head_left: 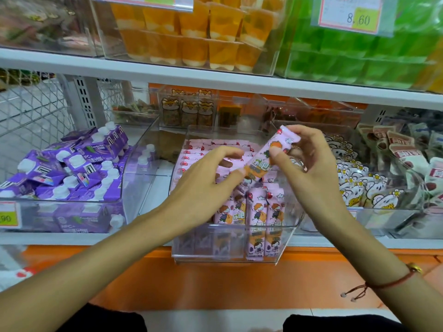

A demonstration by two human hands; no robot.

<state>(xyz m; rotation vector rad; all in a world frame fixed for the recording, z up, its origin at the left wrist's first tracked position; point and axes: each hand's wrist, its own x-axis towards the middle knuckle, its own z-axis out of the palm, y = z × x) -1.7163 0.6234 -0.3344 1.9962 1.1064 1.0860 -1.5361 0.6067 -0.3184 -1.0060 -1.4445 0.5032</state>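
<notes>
The right hand's fingers point(296, 133) curl over the top end of a pink snack packet point(268, 156) while the thumb presses its printed face, so the packet is pinched near its upper end and hangs slanted, low end to the left. The right hand point(311, 168) holds it in the air above the middle of a clear bin point(230, 258), probably to turn it to the same facing as the rest before it goes in. The left hand point(203, 188) does not grip: its fingers are loosely bent and spread above the flat rows at the back of the bin, and only the thumb tip touches the packet's low end, which looks like steadying or guiding. The packet is a slim, soft-looking stick pack, pale pink with an orange band, a cartoon child and bold lettering. More packets of the same kind point(257, 212) stand upright against the bin's front wall at its right side, faces outward, likely so that shoppers can read them; the front left of the bin looks unfilled. The bin sits on a white shelf point(153, 240), pulled a little past the edge. To the left lies a bin of purple pouches point(72, 168) with white caps; to the right, white cartoon packs point(354, 185). A red cord bracelet point(393, 281) circles the right wrist.
</notes>
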